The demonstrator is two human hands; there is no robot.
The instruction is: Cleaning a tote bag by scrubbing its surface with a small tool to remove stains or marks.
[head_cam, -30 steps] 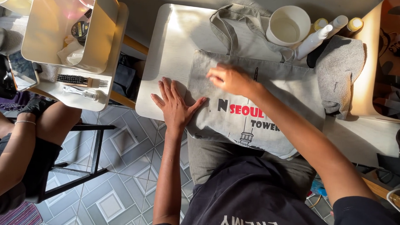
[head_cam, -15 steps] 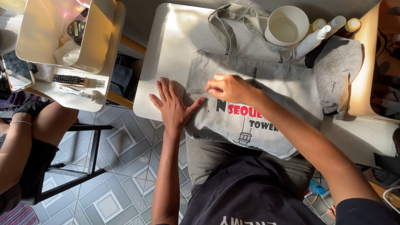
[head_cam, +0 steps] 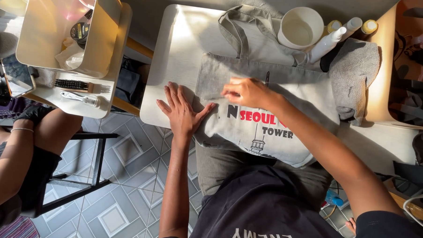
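Observation:
A grey canvas tote bag [head_cam: 310, 96] with a printed tower picture lies flat on a small white table [head_cam: 181, 47], its handles pointing to the far side. My left hand [head_cam: 181, 113] rests flat, fingers spread, on the table at the bag's left edge, the thumb on the cloth. My right hand [head_cam: 247, 92] presses on the middle of the bag with the fingers curled down; whether it holds anything small I cannot tell.
A white cup [head_cam: 300, 27] and several small bottles [head_cam: 338, 36] stand at the table's far side beside a folded grey cloth [head_cam: 356, 75]. Left stands a cream cart [head_cam: 67, 29] holding a tray, brush and comb. Another person's legs [head_cam: 27, 150] sit at lower left.
My right hand has slid toward me and to the left across the bag. My left hand has stayed flat at the bag's edge.

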